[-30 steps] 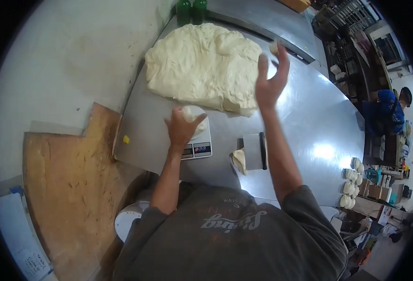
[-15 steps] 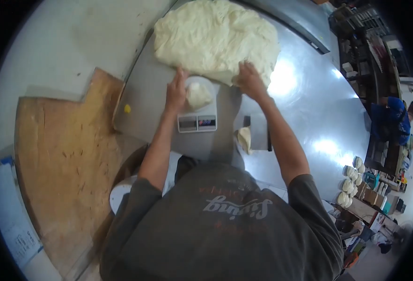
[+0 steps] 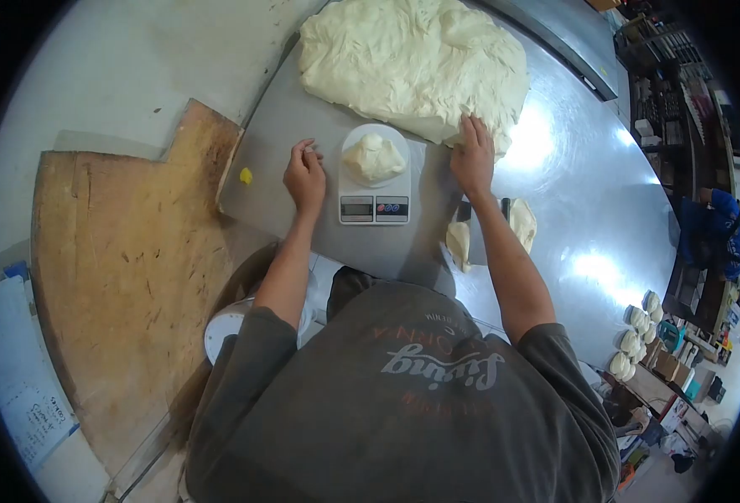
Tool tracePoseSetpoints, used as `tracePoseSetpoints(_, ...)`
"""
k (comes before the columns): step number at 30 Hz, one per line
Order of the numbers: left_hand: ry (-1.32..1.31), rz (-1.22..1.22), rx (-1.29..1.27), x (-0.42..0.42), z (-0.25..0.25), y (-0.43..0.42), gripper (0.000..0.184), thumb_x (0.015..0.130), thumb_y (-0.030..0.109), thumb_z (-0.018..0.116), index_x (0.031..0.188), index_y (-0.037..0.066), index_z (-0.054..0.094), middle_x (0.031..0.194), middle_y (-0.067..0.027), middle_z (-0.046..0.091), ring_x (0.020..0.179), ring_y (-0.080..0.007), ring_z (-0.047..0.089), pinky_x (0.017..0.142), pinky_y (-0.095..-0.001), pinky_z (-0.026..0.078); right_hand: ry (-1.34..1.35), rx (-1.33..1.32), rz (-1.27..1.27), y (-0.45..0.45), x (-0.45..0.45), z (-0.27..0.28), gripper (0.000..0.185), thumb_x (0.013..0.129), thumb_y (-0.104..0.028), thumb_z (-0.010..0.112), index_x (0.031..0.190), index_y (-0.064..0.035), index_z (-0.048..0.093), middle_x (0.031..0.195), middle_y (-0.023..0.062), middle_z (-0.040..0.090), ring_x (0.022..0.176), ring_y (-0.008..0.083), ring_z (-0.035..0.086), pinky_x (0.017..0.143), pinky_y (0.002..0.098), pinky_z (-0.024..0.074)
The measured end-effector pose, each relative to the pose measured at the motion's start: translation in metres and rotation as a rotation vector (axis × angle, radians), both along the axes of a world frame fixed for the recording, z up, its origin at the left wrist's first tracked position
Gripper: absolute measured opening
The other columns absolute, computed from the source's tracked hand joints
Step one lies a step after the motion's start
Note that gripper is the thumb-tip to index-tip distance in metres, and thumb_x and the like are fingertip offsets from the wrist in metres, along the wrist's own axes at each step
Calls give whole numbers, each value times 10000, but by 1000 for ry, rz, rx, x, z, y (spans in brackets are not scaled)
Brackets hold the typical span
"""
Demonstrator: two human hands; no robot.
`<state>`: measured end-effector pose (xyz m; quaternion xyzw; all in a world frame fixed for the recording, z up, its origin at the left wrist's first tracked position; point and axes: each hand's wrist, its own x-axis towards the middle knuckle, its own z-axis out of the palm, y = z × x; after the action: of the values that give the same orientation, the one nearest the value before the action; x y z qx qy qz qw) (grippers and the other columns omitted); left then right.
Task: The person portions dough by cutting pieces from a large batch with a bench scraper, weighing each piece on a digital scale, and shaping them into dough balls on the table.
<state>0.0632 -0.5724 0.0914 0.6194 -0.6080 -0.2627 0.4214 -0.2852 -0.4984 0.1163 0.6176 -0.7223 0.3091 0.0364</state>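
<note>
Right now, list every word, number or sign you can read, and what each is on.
"Living": on the shirt, upside down; its smaller lettering is too unclear to quote.
Scale: display and button marks unreadable.
White sheet, far left: handwriting too small to read.

**One word stood out in white script**

Upside down to the view, the dark shirt (image 3: 403,411) read "Living" in large white script, with a small "DENIM" and red letters only partly legible. Handwritten lines on the white board (image 3: 24,377) were too small to make out, as were markings on the scale (image 3: 373,199).
</note>
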Motion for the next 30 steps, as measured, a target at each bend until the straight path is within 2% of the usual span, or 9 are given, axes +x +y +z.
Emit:
tracePoseSetpoints(10,-43,-19,-2,-2,3,2,243,1090,237,566,1226,123,731,910,-48,800,807,-210,759,783,-369,568,-65,69,1,-1,-7,9,585,845,13,638,1426,-46,622,1477,199,601,1444,387,517,1230,494,396)
tracePoseSetpoints(12,-55,-22,-4,-2,5,2,239,1086,246,571,1218,133,735,896,-40,801,798,-219,759,783,-373,566,-60,110,1,-3,-7,16,475,848,-18,659,1321,-40,692,1444,198,613,1423,380,535,1212,490,412)
tracePoseSetpoints(16,89,-97,59,-2,11,1,359,1059,245,651,1375,75,631,1068,-109,789,988,-244,743,904,-389,562,424,158,-153,-8,13,71,227,858,-102,705,1054,-65,813,1354,187,658,1382,371,563,1149,493,449)
tracePoseSetpoints(18,318,-140,-36,-7,7,-3,506,1026,235,719,1460,40,548,1176,-131,761,1172,-279,708,980,-415,545,259,224,-123,-21,33,92,165,868,-155,726,976,-92,834,1299,177,688,1366,373,572,1120,511,456)
tracePoseSetpoints(19,242,-219,-127,-11,16,-2,594,999,257,757,1491,29,514,1224,-139,743,1221,-302,679,1016,-432,525,178,257,-112,-26,41,96,147,873,-181,736,937,-106,845,1272,172,703,1358,374,577,1105,520,459)
tracePoseSetpoints(22,71,-446,-306,-28,58,-1,819,926,302,853,1567,17,431,1322,-163,709,1311,-338,628,1106,-476,469,-353,272,236,-40,69,88,189,859,-260,818,945,-94,843,954,166,793,958,365,757,882,496,578)
tracePoseSetpoints(27,-236,-707,-225,-64,88,2,954,862,304,906,1623,59,386,1299,-112,738,1333,-279,633,1167,-507,371,-175,338,331,-46,96,66,179,875,-246,816,937,-80,841,859,170,781,837,386,756,802,486,594)
tracePoseSetpoints(28,-218,-696,-227,-68,73,-1,733,895,280,876,1540,137,559,1290,-55,752,1335,-254,636,1158,-517,344,-91,316,348,-47,98,71,175,882,-241,810,948,-82,842,862,172,780,845,386,756,803,489,593)
tracePoseSetpoints(30,-322,-718,-274,-64,55,-7,508,938,285,830,1412,181,683,1284,-53,756,1316,-256,643,1161,-517,341,-162,417,317,-39,96,99,161,911,-196,774,985,-66,832,903,156,794,856,349,758,804,461,585)
